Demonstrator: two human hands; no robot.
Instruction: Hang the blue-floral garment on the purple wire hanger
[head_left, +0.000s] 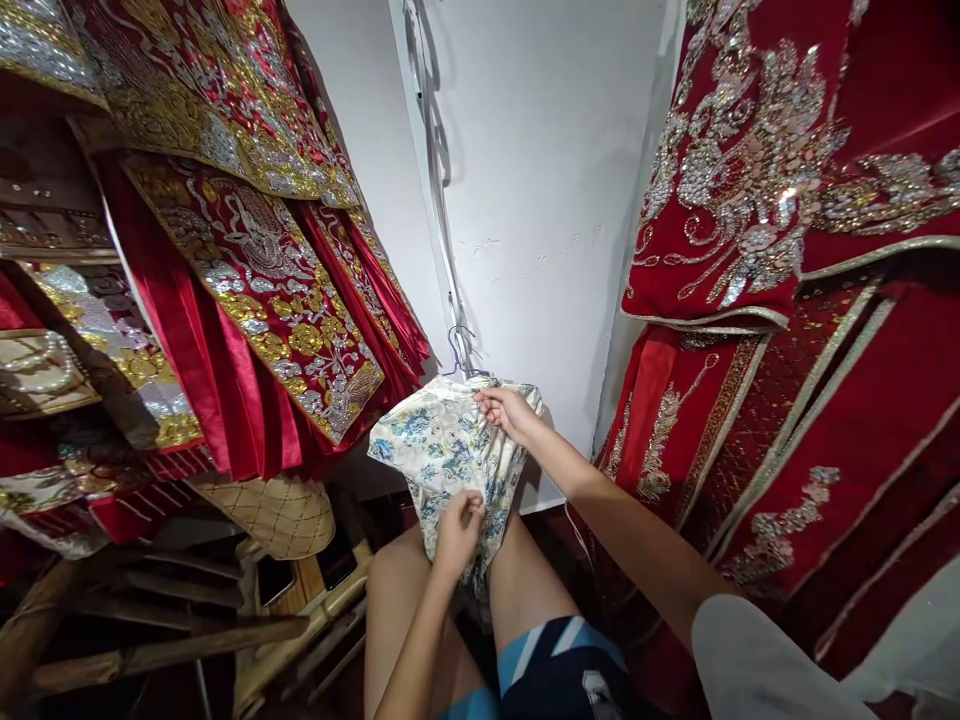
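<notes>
A cream short-sleeved shirt with blue and green flowers [431, 440] hangs from a thin purple hanger [454, 350] in front of me, its lower part between my knees. My right hand [508, 412] is closed, thumb and fingers pinching the shirt's front edge just below the collar. Lower down, my left hand [459, 530] is closed too, fingertips pinching the same front edge near the middle of the shirt. Whatever lies between the fingertips of either hand is too small to make out, and the shirt's lower hem is partly hidden.
Red garments with gold and silver embroidery [300, 340] hang at left, and beaded red garments [720, 200] at right. A bamboo chair [300, 640] stands at lower left, with dark phone-like objects on it. Behind the shirt, a white metal pole [435, 190] runs up a white wall [540, 150].
</notes>
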